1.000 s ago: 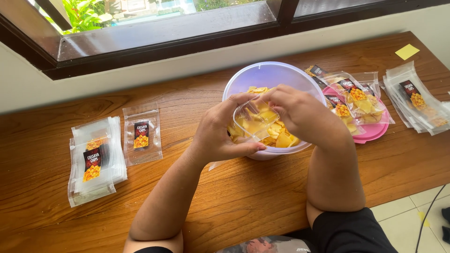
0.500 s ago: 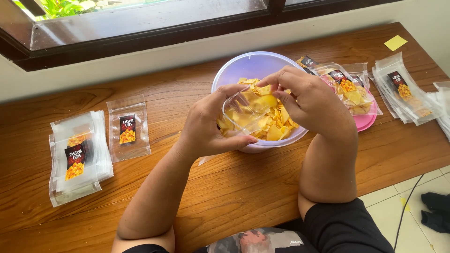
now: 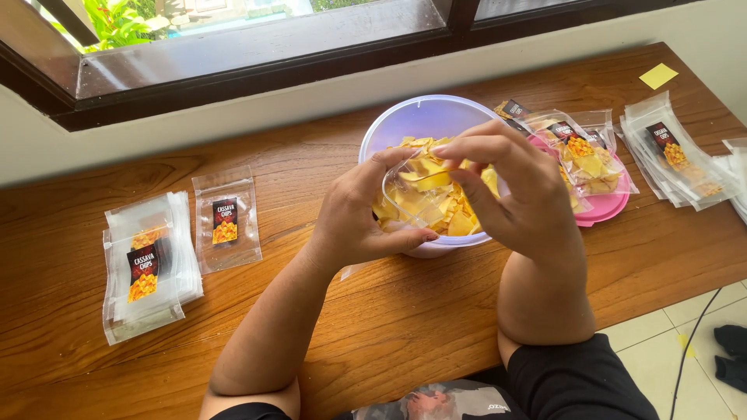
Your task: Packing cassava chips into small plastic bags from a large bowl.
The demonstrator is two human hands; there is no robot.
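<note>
On the wooden table [image 3: 436,327] sits our translucent bowl [image 3: 412,117] of yellow chips [image 3: 459,222]. Over it, our left hand [image 3: 354,222] pinches a clear pouch [image 3: 412,194] open so spills fall back, while our right hand [image 3: 521,194], fingers narrowed on chips, feeds its mouth.

table [image 3: 436,311]: varnished wood, smooth, slight sheen
bowl [image 3: 416,117]: translucent plastic, matt
pouches [image 3: 144,264]: clear glossy plastic film
plate [image 3: 603,206]: pink plastic, smooth

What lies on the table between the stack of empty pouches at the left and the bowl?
In the head view, one empty pouch lies flat there; otherwise bare wood.
</note>
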